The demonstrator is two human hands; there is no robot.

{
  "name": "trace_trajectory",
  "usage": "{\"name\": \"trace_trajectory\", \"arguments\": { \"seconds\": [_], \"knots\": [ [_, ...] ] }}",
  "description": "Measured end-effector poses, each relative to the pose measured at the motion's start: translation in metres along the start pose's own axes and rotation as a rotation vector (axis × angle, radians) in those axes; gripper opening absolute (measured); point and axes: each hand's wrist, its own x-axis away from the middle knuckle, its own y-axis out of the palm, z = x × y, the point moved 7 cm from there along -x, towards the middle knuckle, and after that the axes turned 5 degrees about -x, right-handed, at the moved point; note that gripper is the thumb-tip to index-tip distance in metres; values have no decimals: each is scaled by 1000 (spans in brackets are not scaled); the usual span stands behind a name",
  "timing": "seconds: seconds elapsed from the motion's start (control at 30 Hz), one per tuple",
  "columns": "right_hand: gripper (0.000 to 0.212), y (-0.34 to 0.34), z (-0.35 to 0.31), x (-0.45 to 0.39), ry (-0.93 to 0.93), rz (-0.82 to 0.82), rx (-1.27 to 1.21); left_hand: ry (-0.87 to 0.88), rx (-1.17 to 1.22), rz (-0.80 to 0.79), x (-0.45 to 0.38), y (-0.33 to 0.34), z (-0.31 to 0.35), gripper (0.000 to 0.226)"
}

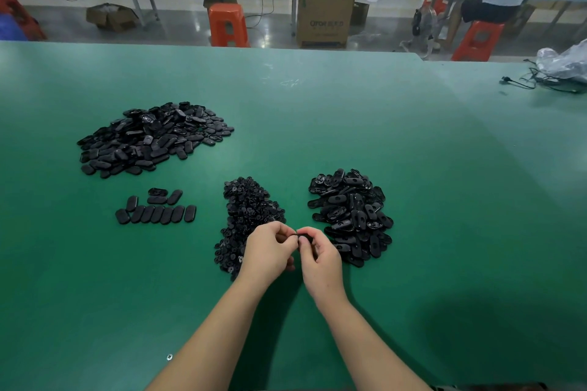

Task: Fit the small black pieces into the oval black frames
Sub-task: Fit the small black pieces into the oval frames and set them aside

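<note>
My right hand (317, 255) pinches an oval black frame (305, 235) between thumb and fingers, just above the green table (413, 168). My left hand (268, 251) has its curled fingertips pressed against the frame's left end; whether a small piece lies under them is hidden. A heap of small black pieces (247, 216) lies just beyond and under my left hand. To the right of my hands sits a heap of oval black frames (351, 216).
A larger heap of oval black parts (152, 140) sits at the far left, with a short row of the same parts (157, 213) laid side by side in front of it. A plastic bag and cables (559, 73) lie at the far right edge. Beyond the table a person sits on a red stool.
</note>
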Motion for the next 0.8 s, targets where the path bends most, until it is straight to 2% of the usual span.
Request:
{"name": "trace_trajectory", "arguments": {
  "seconds": [0.17,0.43,0.6,0.8],
  "knots": [
    [15,0,0,-1,-13,-6,25,-27,73,-48,-1,-1,-5,5],
    [19,1,2,-1,-24,-11,42,-16,-28,9,0,0,-2,5],
    [18,0,1,-1,-26,9,13,10,-8,8,0,2,0,9],
    [28,0,-2,0,-41,29,12,70,-13,-20,2,1,-1,14]
  ]
}}
